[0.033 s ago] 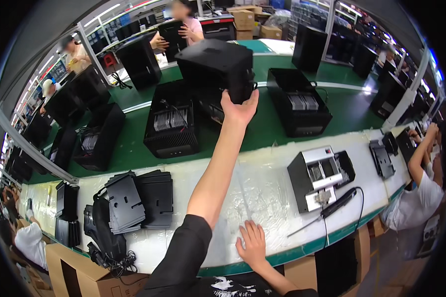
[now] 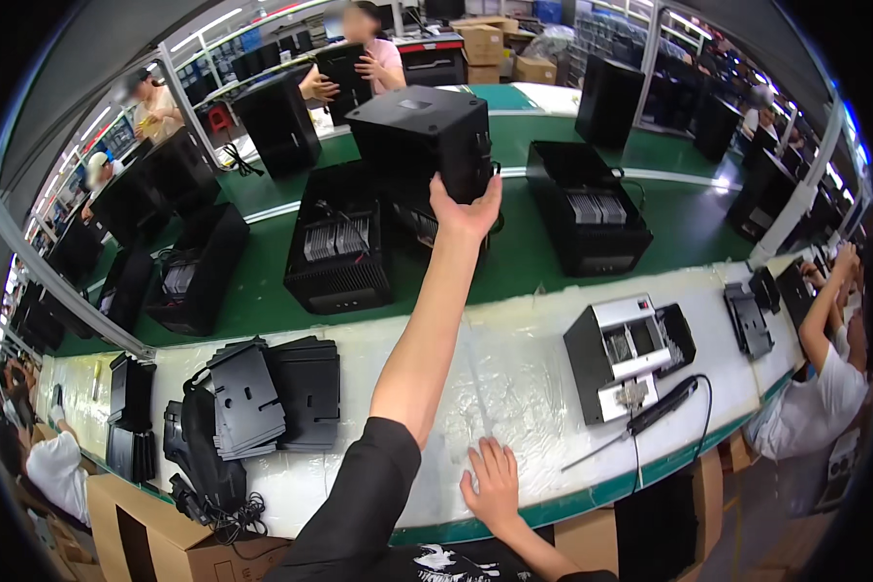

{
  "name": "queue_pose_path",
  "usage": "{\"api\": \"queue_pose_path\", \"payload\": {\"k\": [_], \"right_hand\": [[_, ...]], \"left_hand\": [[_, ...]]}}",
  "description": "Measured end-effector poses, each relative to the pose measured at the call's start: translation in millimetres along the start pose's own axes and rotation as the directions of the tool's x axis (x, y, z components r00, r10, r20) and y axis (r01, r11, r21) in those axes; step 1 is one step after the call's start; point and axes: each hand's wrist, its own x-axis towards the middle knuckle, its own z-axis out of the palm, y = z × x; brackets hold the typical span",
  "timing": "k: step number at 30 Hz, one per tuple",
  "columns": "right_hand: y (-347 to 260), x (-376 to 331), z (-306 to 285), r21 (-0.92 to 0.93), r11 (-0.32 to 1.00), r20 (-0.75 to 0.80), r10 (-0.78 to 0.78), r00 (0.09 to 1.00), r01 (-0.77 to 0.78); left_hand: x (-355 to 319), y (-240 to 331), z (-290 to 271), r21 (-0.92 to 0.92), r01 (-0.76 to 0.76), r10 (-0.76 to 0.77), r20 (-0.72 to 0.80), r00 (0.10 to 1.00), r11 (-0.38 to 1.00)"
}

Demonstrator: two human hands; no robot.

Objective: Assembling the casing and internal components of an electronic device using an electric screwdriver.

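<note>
My left hand reaches far forward over the green belt, its thumb and fingers gripping the lower right end of a black box-shaped housing. The housing is held tilted above another black case, which it partly hides. Just left of that stands an open black case with grey slotted parts inside. My right hand lies palm down on the film-covered bench, fingers spread, holding nothing. Right of it rest a long-shafted black electric screwdriver and a silver-and-black device.
Stacked black plates and a heap of black cables lie at the left. Another open case stands on the belt at right. Across it, a person holds a black panel. Cardboard boxes stand below the bench edge.
The housing in my left hand has dropped slightly and shifted a little left. The whole view has shifted slightly. My right hand stays flat on the bench.
</note>
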Motion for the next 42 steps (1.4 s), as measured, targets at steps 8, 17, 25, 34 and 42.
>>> {"api": "queue_pose_path", "payload": {"k": [8,17,25,34,42], "right_hand": [[-2.0,-1.3,0.5,-0.036,0.999,0.008,0.023,1.0,-0.023],[-0.4,-1.5,4.8,-0.062,0.998,0.033,-0.018,0.999,0.02],[29.9,53.6,-4.3,0.441,0.801,0.117,0.395,0.911,-0.405],[45.4,89.6,24.4,0.596,0.697,0.043,0.469,0.882,-0.399],[41.7,85.4,26.9,0.662,0.652,0.092,0.418,0.904,-0.369]], "left_hand": [[-10.7,0.9,-71.1,0.089,-0.034,0.037,-0.031,0.999,0.995],[-171.1,16.8,-224.2,0.465,0.292,-0.199,-0.239,0.95,0.836],[-213.5,26.5,-252.3,0.427,0.232,-0.321,0.149,0.935,0.874],[-207.4,19.2,-239.4,0.472,0.196,-0.281,0.116,0.953,0.859],[-216.8,21.5,-239.6,0.418,0.12,-0.177,0.099,0.979,0.901]]}}
